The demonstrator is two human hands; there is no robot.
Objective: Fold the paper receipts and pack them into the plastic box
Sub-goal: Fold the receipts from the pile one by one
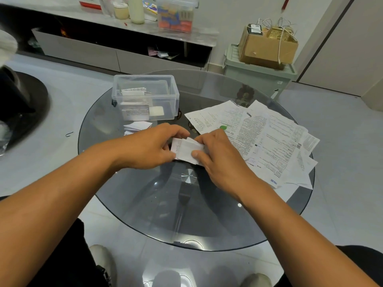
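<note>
A partly folded receipt is pinched between a person's left hand and right hand above a round glass table, between the clear plastic box and loose unfolded receipts.

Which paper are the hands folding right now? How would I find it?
Look at the round glass table. Near its middle, the left hand and right hand pinch one small folded receipt between them. Unlike the flat pile of printed receipts spread to its right and the clear plastic box behind, it is the only paper being held.
</note>
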